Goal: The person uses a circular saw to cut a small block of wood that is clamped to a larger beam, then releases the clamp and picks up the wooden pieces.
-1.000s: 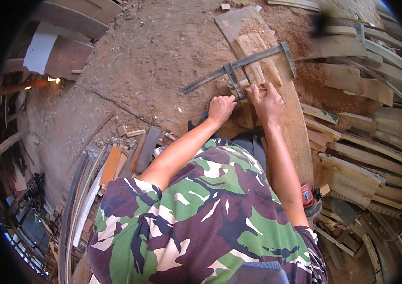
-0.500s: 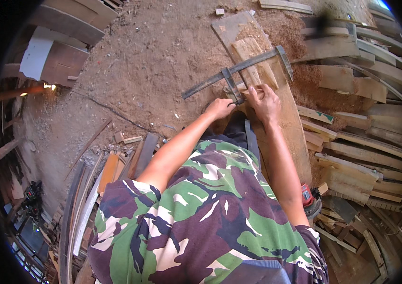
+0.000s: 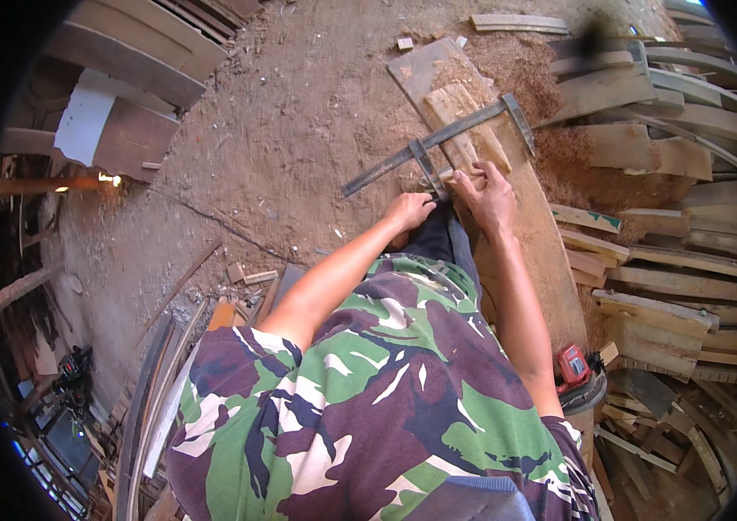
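A dark metal bar clamp [image 3: 464, 127] lies slantwise across a pale wooden piece [image 3: 450, 101] on a long plank [image 3: 551, 252]. My left hand [image 3: 409, 212] is closed at the near end of the clamp's sliding arm, fingers curled around what looks like its screw end; the fingertips are partly hidden. At the near end of the wooden piece, my right hand [image 3: 487, 201] has its thumb and fingers bent around the wood, just right of the clamp's sliding arm. The clamp's fixed jaw [image 3: 518, 123] hangs over the plank's right edge.
Stacked boards [image 3: 646, 152] and curved offcuts fill the right side. Sawdust [image 3: 551, 178] is heaped beside the plank. A red power tool [image 3: 573, 366] sits near my right elbow. More boards [image 3: 130, 56] lie upper left, and wood strips [image 3: 147, 391] are by my left elbow.
The whole view has shifted slightly, so the clamp and plank appear a little lower. Both hands stay at the same places on the clamp and wood, with only small finger movements.
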